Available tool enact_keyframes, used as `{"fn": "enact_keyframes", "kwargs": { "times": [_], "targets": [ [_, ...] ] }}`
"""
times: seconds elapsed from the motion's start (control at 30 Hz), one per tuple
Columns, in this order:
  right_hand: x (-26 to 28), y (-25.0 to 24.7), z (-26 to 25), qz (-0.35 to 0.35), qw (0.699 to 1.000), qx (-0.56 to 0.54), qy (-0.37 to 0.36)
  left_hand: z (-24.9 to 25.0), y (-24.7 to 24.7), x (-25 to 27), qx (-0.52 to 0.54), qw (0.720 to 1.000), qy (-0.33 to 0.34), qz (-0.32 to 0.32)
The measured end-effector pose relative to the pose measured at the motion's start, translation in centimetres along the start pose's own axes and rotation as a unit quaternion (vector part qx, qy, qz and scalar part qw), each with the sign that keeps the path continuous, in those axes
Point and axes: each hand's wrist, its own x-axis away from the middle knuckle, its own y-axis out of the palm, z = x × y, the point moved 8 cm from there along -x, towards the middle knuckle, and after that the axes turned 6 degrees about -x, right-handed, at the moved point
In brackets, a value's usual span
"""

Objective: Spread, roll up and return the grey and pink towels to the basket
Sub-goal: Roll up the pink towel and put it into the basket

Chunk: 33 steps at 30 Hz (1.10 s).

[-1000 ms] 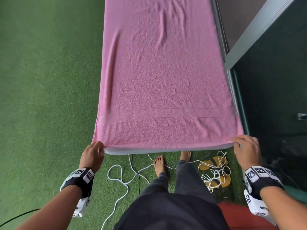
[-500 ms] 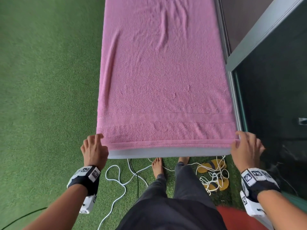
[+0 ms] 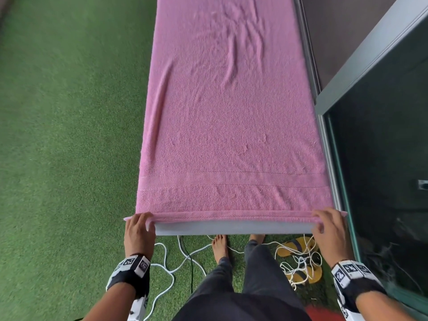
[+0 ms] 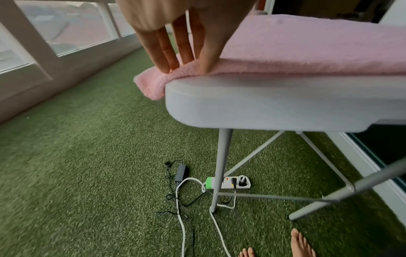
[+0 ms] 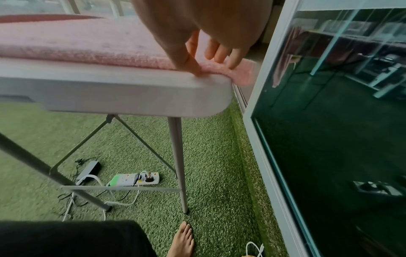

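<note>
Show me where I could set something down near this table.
The pink towel covers the table; only a thin grey strip shows at its near edge. The grass left of it lies bare. Cables and sandals crowd the ground by the feet.

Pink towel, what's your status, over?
Left hand, right hand pinch near hem. Pink towel spread on table, hem turned over. Glass door close on right.
</note>
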Motion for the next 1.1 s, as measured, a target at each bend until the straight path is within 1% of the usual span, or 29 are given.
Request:
{"fn": "enact_keyframes", "kwargs": {
  "times": [0.07,0.23,0.3,0.4,0.47,0.57,0.63,0.67,0.73,0.8,0.83,0.87,0.9,0.97,1.03,1.1],
  "targets": [
    [-0.3,-0.7,0.0,0.011,1.000,0.002,0.000,-0.1,-0.3,-0.3,0.011,1.000,-0.012,0.017],
    [-1.3,-2.5,-1.3,0.050,0.998,-0.022,-0.011,0.4,-0.8,-0.6,0.020,0.999,-0.011,0.023],
    [-1.5,-3.0,-1.5,0.060,0.998,-0.023,-0.012,0.9,-1.4,-0.9,0.023,0.999,0.014,0.029],
    [-2.0,-3.2,-1.4,0.060,0.998,0.000,-0.031,1.4,-1.8,-1.3,0.013,0.995,0.092,0.038],
    [-2.5,-2.9,-1.7,0.041,0.997,0.033,-0.049,0.9,-1.3,-1.8,-0.013,0.994,0.113,0.002],
    [-3.6,-2.6,-2.6,0.007,0.996,0.075,-0.056,0.3,-0.1,-3.2,-0.099,0.987,0.105,-0.067],
    [-4.8,-1.9,-2.4,-0.020,0.994,0.104,-0.040,0.3,0.8,-4.6,-0.143,0.979,0.091,-0.113],
    [-5.5,-1.6,-2.1,-0.026,0.992,0.119,-0.030,0.6,0.8,-5.3,-0.157,0.977,0.088,-0.114],
    [-6.6,-1.9,-2.0,-0.017,0.989,0.143,-0.009,1.2,0.6,-6.2,-0.171,0.978,0.077,-0.091],
    [-6.9,-2.2,-2.5,0.003,0.992,0.124,0.002,1.5,0.2,-6.2,-0.155,0.985,0.029,-0.064],
    [-6.8,-2.2,-2.9,0.005,0.995,0.096,-0.003,1.9,0.0,-5.9,-0.126,0.991,0.019,-0.041],
    [-6.5,-1.9,-3.4,0.000,0.998,0.063,-0.013,2.5,0.0,-5.3,-0.091,0.995,0.031,-0.021],
    [-5.9,-1.4,-3.9,-0.014,0.999,0.039,-0.031,3.0,0.2,-4.6,-0.063,0.996,0.058,-0.008],
    [-4.3,-0.1,-4.3,-0.048,0.996,0.039,-0.069,3.4,1.1,-2.8,-0.038,0.993,0.108,-0.018],
    [-3.4,0.6,-3.6,-0.070,0.993,0.058,-0.077,2.8,1.9,-1.8,-0.057,0.990,0.120,-0.038],
    [-3.8,0.5,-2.8,-0.063,0.995,0.061,-0.057,2.2,2.0,-2.2,-0.059,0.992,0.108,-0.038]
  ]
}}
